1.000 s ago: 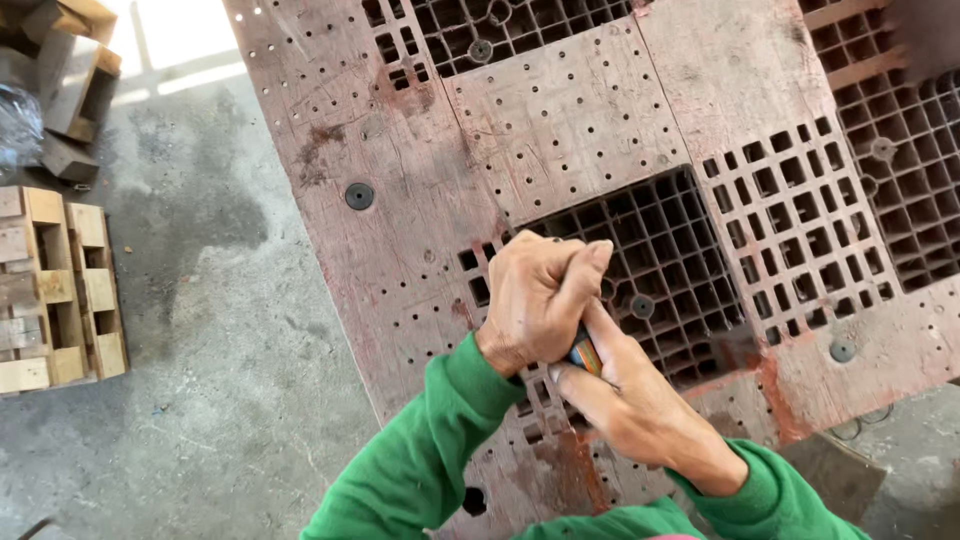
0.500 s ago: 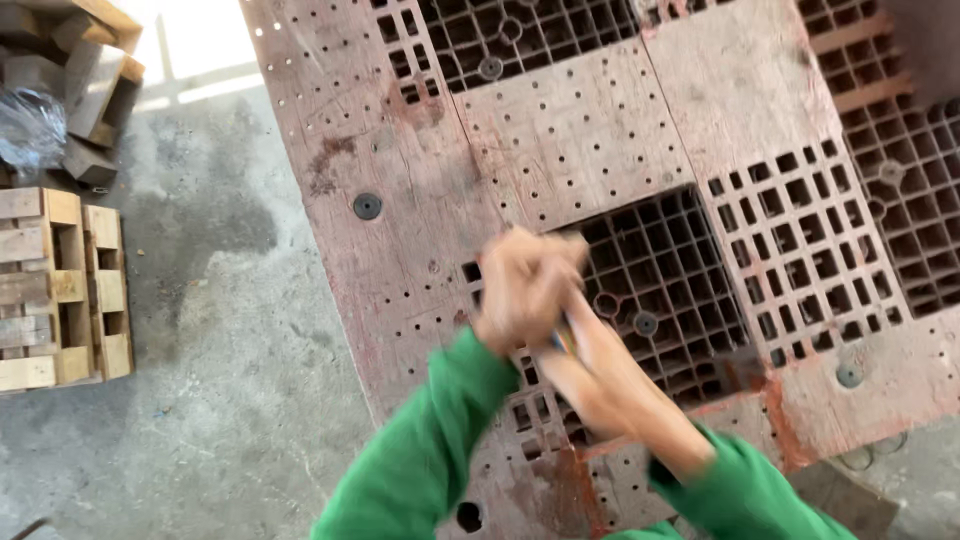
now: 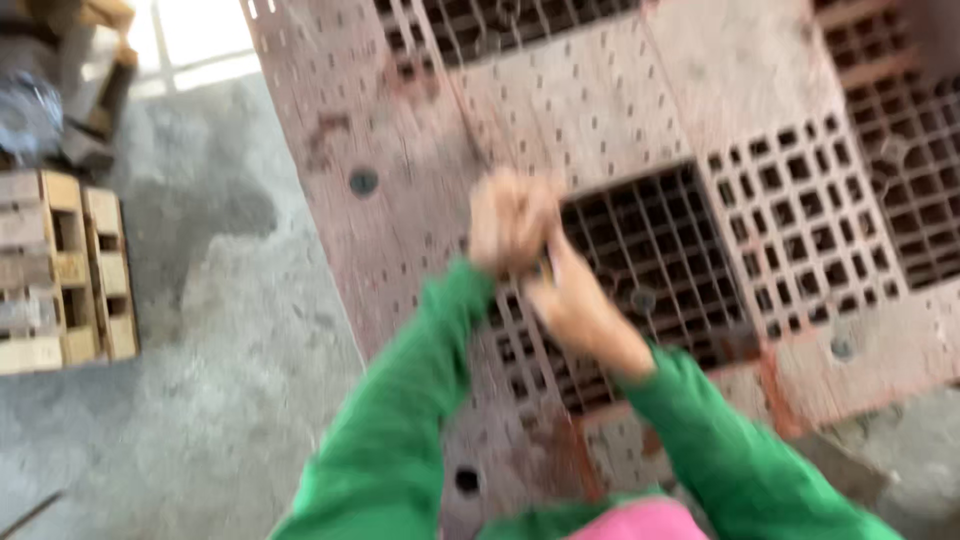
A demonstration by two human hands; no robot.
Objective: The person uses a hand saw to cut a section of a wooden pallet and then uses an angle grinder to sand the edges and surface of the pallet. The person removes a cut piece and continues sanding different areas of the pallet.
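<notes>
My left hand [image 3: 510, 220] and my right hand [image 3: 582, 308] are pressed together above a worn red plastic pallet [image 3: 620, 110]. Both arms wear green sleeves. The left hand is curled into a fist on top of the right hand's fingers. A small object [image 3: 546, 268] with a yellowish edge shows between them, and both hands seem closed on it. Blur hides what it is. The hands hover over a dark grid opening [image 3: 660, 250] in the pallet.
The pallet lies on a grey concrete floor [image 3: 230, 380] and fills the upper right of the view. Small wooden pallet blocks [image 3: 65, 270] are stacked at the left edge. More wood scraps and a crumpled plastic bag [image 3: 30, 120] sit at the top left.
The joined hands have shifted slightly up and left over the pallet. The view has tilted and turned blurry. The grip looks the same.
</notes>
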